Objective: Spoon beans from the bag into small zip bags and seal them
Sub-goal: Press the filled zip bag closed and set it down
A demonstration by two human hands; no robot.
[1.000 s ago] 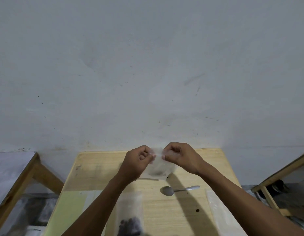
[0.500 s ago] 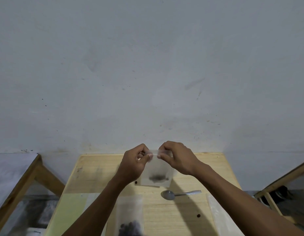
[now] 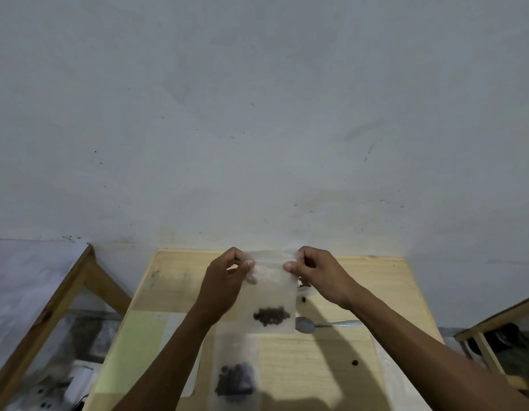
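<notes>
I hold a small clear zip bag [image 3: 272,292] upright above the wooden table [image 3: 361,280]. My left hand [image 3: 227,280] pinches its top left corner and my right hand [image 3: 316,274] pinches its top right corner. A dark clump of beans [image 3: 271,316] sits at the bag's bottom. A metal spoon [image 3: 316,324] lies on the table just right of the bag. Nearer to me lies the larger clear bag of dark beans [image 3: 235,378].
Loose beans [image 3: 354,363] lie on the table at right and one [image 3: 303,299] near my right wrist. Flat clear plastic [image 3: 390,378] lies at the right edge. A pale green sheet [image 3: 132,345] covers the table's left part. Wooden frames [image 3: 64,298] stand on both sides.
My hands have slid apart along the top of the small zip bag, from close together at its middle out to its two corners. The bag now hangs stretched flat.
</notes>
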